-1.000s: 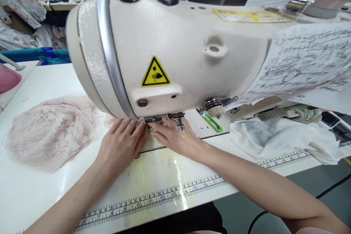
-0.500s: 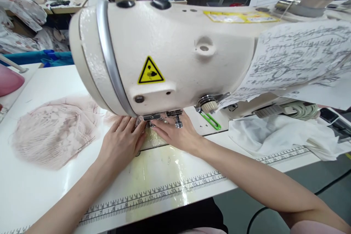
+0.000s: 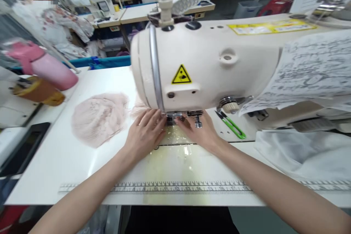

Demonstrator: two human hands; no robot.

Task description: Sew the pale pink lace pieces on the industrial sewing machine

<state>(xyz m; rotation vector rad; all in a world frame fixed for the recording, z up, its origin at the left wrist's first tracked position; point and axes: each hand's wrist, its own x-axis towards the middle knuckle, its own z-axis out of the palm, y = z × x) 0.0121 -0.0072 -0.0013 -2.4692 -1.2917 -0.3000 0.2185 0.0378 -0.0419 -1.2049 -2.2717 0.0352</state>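
Note:
A cream sewing machine [image 3: 208,62] with a yellow warning sticker stands on a white table [image 3: 65,153]. My left hand [image 3: 144,133] lies flat on the table just left of the presser foot [image 3: 172,116], fingers stretched toward it. My right hand [image 3: 201,133] lies flat on the other side, its fingertips at the foot. Both press on a small pale piece under the foot, mostly hidden by the machine head. A heap of pink lace fabric [image 3: 98,117] lies to the left of my left hand.
Green thread snips [image 3: 231,126] lie right of the needle area. White cloth [image 3: 301,153] is piled at the right, with printed paper [image 3: 309,73] draped over the machine. A pink bottle [image 3: 46,67] stands far left. A printed ruler [image 3: 178,187] runs along the table's front edge. Other people work behind.
The view has pulled back and swung left, so more of the table and room show. Both hands stay flat at the presser foot.

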